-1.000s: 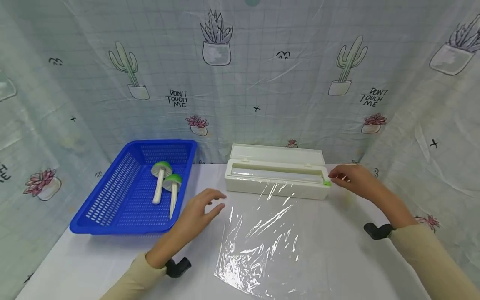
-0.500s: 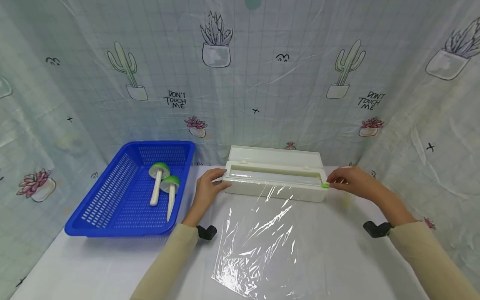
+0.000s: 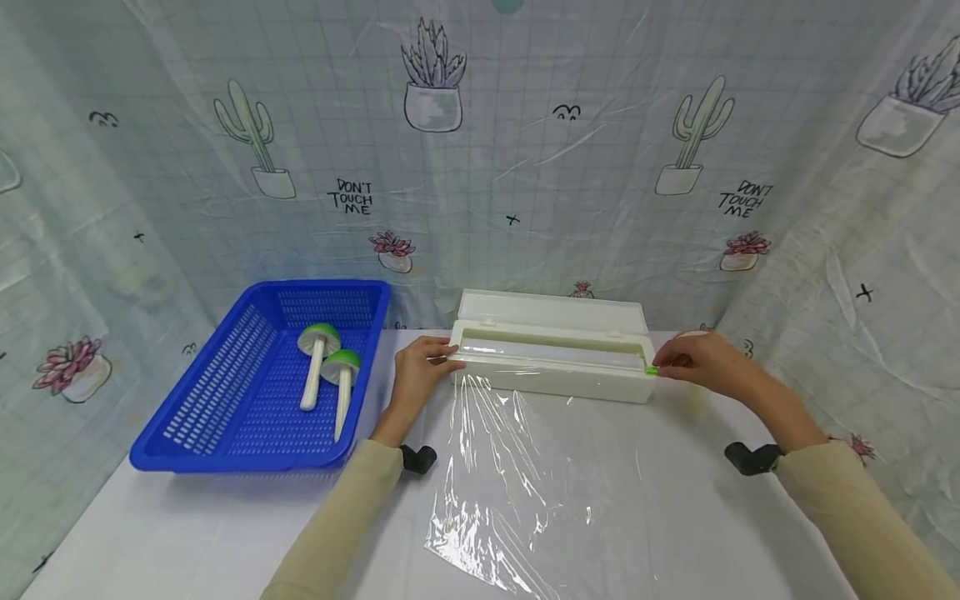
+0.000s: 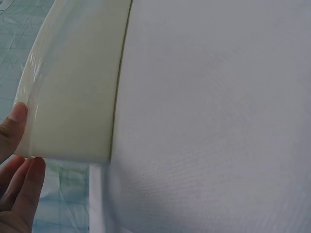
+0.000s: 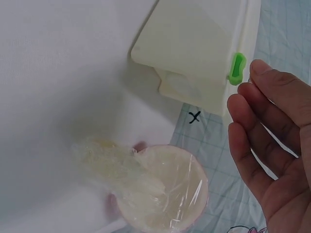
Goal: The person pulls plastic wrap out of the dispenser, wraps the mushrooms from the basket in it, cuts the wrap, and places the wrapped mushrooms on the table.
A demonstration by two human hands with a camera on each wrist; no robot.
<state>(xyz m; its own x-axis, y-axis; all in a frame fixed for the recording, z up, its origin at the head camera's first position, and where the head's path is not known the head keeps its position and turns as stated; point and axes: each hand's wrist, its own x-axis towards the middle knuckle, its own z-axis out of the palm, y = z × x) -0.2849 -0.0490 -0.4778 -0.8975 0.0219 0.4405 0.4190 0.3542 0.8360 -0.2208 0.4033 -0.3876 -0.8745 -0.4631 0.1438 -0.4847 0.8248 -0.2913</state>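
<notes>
In the head view a white cling film dispenser stands at the back of the table with its lid raised. A sheet of clear film runs from it toward me, creased in lines that fan from its left end. My left hand grips that left end, thumb on the front top edge over the film and fingers against the end wall. At the other end, my right hand has loosely curved fingers, its thumb and index tips right beside the green cutter slider.
On the left stands a blue basket with two green-capped toy mushrooms inside. The right wrist view shows a film-wrapped, mushroom-shaped thing lying beside the dispenser's right end, mostly hidden behind my hand in the head view. A patterned curtain hangs behind.
My left hand has moved up and right from beside the film onto the dispenser's left end. The film's creases have shifted toward that hand. My right hand stays by the slider.
</notes>
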